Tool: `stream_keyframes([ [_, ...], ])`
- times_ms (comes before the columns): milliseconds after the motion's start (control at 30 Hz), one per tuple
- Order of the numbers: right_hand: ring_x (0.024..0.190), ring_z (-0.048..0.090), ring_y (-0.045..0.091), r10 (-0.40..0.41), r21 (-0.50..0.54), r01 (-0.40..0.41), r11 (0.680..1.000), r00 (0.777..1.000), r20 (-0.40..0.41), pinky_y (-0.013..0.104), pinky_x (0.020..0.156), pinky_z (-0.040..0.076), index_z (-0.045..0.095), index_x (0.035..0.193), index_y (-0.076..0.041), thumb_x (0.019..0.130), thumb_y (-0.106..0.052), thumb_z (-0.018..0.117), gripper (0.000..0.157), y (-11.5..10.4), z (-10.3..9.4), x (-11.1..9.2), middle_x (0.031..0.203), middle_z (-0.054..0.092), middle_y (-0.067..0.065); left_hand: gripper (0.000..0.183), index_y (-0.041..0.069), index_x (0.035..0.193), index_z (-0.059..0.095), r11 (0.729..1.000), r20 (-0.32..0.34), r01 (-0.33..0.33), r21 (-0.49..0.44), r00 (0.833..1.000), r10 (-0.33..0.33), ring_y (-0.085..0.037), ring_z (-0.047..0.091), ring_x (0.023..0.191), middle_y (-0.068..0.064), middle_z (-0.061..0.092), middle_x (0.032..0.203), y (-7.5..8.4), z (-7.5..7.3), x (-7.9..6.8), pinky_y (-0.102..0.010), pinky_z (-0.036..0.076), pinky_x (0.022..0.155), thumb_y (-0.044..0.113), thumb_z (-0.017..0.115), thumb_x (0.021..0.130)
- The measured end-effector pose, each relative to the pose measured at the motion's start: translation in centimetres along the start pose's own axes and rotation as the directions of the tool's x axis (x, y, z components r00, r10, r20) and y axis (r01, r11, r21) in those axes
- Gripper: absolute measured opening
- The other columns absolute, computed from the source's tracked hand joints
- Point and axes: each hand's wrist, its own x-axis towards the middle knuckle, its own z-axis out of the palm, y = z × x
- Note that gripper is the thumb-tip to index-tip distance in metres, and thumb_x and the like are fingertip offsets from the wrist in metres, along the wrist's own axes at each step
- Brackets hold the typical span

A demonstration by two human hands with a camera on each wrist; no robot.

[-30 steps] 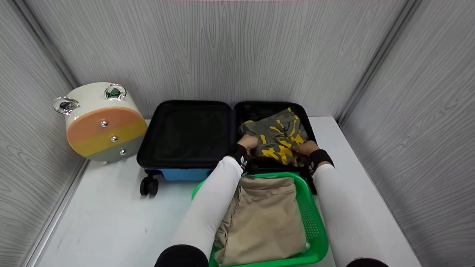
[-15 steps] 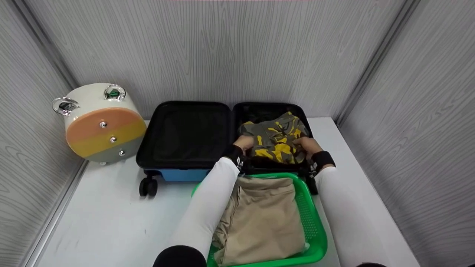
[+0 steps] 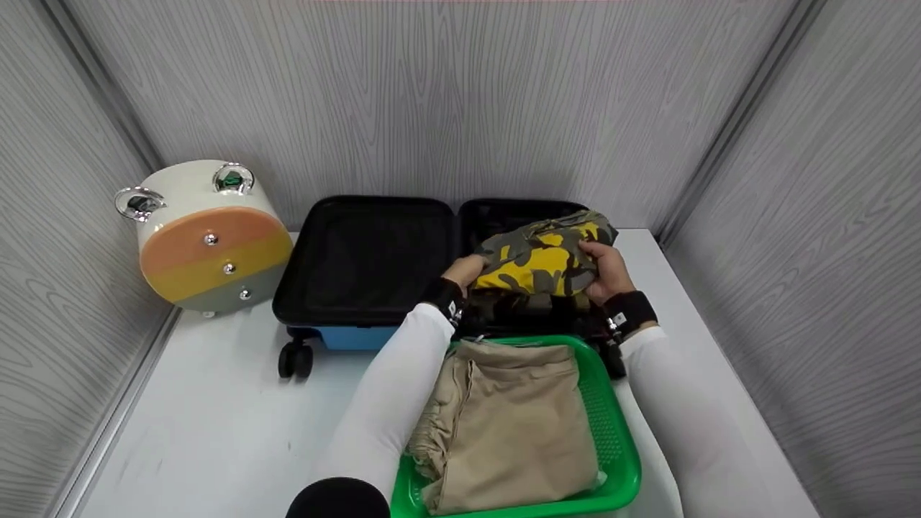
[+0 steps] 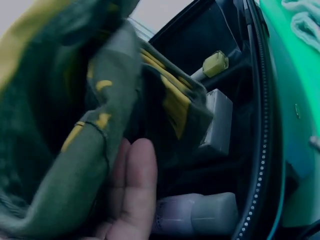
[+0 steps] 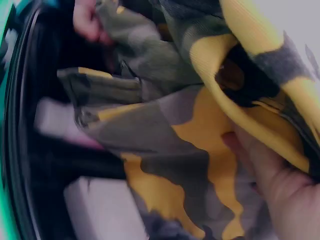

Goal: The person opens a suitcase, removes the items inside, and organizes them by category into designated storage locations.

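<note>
A camouflage garment [image 3: 543, 262] in yellow, grey and black is bunched up between both hands over the right half of the open suitcase [image 3: 363, 262]. My left hand [image 3: 465, 271] grips its left end; in the left wrist view, the fingers [image 4: 141, 167] lie against the underside of a fold. At the other end my right hand [image 3: 606, 267] pinches the cloth, and the right wrist view shows the thumb under a yellow fold [image 5: 295, 150]. A lower camouflage layer hangs below the main bundle. Inside the suitcase lie a bottle [image 4: 215, 212] and a white box [image 4: 220, 120].
Close in front of the suitcase stands a green basket [image 3: 622, 460] holding folded beige cloth [image 3: 518, 432]. The suitcase's left half shows a black lining. A round cabinet [image 3: 216, 244] with striped drawers stands at the left. Grey panels [image 3: 446, 101] enclose the white table [image 3: 216, 424].
Both hands have lifted the camouflage garment from lying low in the suitcase and folded it into a thicker bundle. The right hand has moved up and slightly right.
</note>
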Motion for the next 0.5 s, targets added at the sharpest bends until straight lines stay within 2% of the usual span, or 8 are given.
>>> stream_keyframes([
  [67, 0.096, 0.077, 0.027, -0.03, 0.022, 0.029, 0.999, 0.999, 0.036, 0.036, 0.083, 0.067, 0.053, 0.128, 0.0, 0.115, -0.01, 0.043, 0.019, -0.3, 0.8, -0.6, 0.109, 0.072, 0.013, 0.058, 0.005, 0.158, 0.053, 0.999, 0.042, -0.027, 0.021, 0.999, 0.026, -0.022, 0.057, 0.132, -0.01, 0.051, 0.16, 1.8, 0.1, -5.7, -0.031, 0.047, 0.114, 0.033, 0.059, 0.108],
  [100, 0.097, 0.077, 0.027, -0.053, 0.024, 0.052, 0.998, 0.997, 0.05, 0.036, 0.083, 0.067, 0.051, 0.13, 0.0, 0.115, -0.01, 0.042, 0.02, -0.3, 1.2, -0.9, 0.11, 0.072, 0.013, 0.056, 0.005, 0.16, 0.05, 1.0, 0.064, -0.024, 0.006, 0.998, 0.023, -0.022, 0.057, 0.133, -0.01, 0.052, 0.159, 2.6, 0.2, -8.0, -0.032, 0.045, 0.117, 0.033, 0.052, 0.111],
  [133, 0.098, 0.077, 0.026, -0.078, 0.023, 0.076, 0.997, 0.995, 0.07, 0.035, 0.085, 0.066, 0.05, 0.132, 0.0, 0.115, -0.01, 0.041, 0.022, -0.4, 1.6, -1.3, 0.112, 0.071, 0.013, 0.053, 0.004, 0.156, 0.054, 0.999, 0.095, -0.035, -0.041, 0.995, 0.039, -0.02, 0.06, 0.125, -0.009, 0.058, 0.151, 3.1, 0.3, -9.5, -0.03, 0.047, 0.113, 0.034, 0.049, 0.113],
  [200, 0.102, 0.076, 0.026, -0.137, 0.021, 0.136, 0.991, 0.985, 0.106, 0.034, 0.088, 0.066, 0.05, 0.134, 0.0, 0.115, -0.01, 0.04, 0.023, -0.5, 2.5, -2.1, 0.115, 0.07, 0.012, 0.047, 0.006, 0.145, 0.063, 0.983, 0.161, -0.056, -0.172, 0.983, 0.085, -0.015, 0.065, 0.108, -0.005, 0.068, 0.13, 3.4, 0.4, -10.8, -0.026, 0.051, 0.103, 0.036, 0.043, 0.115],
  [267, 0.103, 0.075, 0.025, -0.198, 0.033, 0.195, 0.98, 0.969, 0.146, 0.033, 0.089, 0.065, 0.051, 0.133, 0.001, 0.114, -0.009, 0.04, 0.024, -0.5, 3.4, -3.0, 0.116, 0.069, 0.012, 0.043, 0.009, 0.132, 0.068, 0.945, 0.216, -0.059, -0.322, 0.967, 0.134, -0.011, 0.066, 0.093, 0.0, 0.071, 0.111, 3.5, 0.7, -11.4, -0.021, 0.054, 0.09, 0.039, 0.04, 0.117],
  [300, 0.103, 0.075, 0.025, -0.222, 0.046, 0.217, 0.975, 0.959, 0.175, 0.033, 0.09, 0.065, 0.052, 0.132, 0.001, 0.113, -0.008, 0.041, 0.023, -0.4, 3.7, -3.6, 0.116, 0.068, 0.012, 0.044, 0.01, 0.126, 0.069, 0.915, 0.247, -0.062, -0.398, 0.954, 0.172, -0.01, 0.067, 0.088, 0.001, 0.072, 0.103, 3.4, 0.8, -11.4, -0.02, 0.056, 0.085, 0.041, 0.039, 0.117],
  [400, 0.103, 0.075, 0.027, -0.252, 0.114, 0.229, 0.967, 0.933, 0.258, 0.034, 0.089, 0.066, 0.056, 0.128, 0.002, 0.11, -0.005, 0.046, 0.022, -0.3, 4.6, -5.4, 0.116, 0.068, 0.014, 0.046, 0.014, 0.123, 0.067, 0.839, 0.306, -0.087, -0.537, 0.907, 0.29, -0.01, 0.07, 0.089, 0.002, 0.074, 0.102, 3.2, 1.3, -11.8, -0.021, 0.058, 0.082, 0.046, 0.035, 0.119],
  [500, 0.102, 0.076, 0.031, -0.249, 0.186, 0.194, 0.963, 0.905, 0.344, 0.035, 0.089, 0.066, 0.059, 0.124, 0.004, 0.107, -0.001, 0.049, 0.021, -0.1, 5.2, -7.2, 0.115, 0.069, 0.016, 0.049, 0.015, 0.129, 0.068, 0.79, 0.34, -0.115, -0.602, 0.858, 0.384, -0.011, 0.072, 0.096, 0.002, 0.077, 0.109, 3.2, 1.5, -12.9, -0.023, 0.059, 0.089, 0.047, 0.033, 0.119],
])
